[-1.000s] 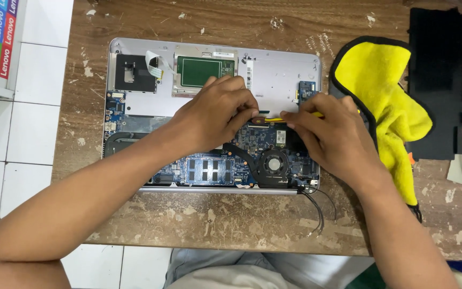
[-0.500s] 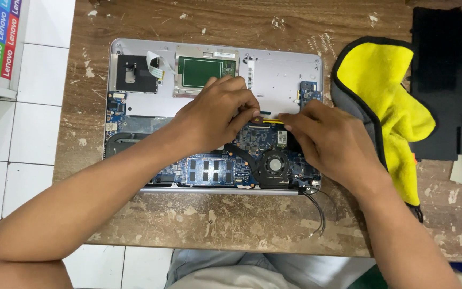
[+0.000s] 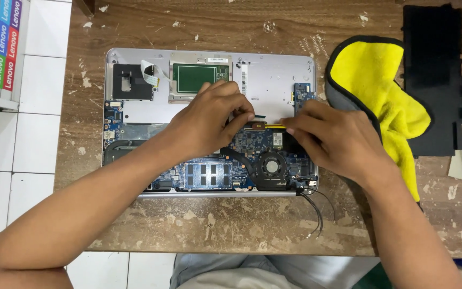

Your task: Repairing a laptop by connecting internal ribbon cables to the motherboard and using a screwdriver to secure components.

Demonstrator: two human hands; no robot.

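Hands barely moved; both hands' fingers (image 3: pixel 244 115) pinch yellow tool (image 3: pixel 274 126) over laptop (image 3: pixel 274 80).

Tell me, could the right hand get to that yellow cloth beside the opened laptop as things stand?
Probably yes. The yellow cloth lies on the wooden table just beyond the right hand, with nothing between them. That hand is busy, though: its fingertips pinch a thin yellow tool over the laptop.

I see the opened laptop (image 3: pixel 135 112) lying on the wooden table (image 3: pixel 215 230). My left hand (image 3: pixel 209 126) and right hand (image 3: pixel 338 142) rest over its middle, near the fan (image 3: pixel 271 165). The cloth (image 3: pixel 380 96) lies right of it, the flat panel (image 3: pixel 434 75) farther right.
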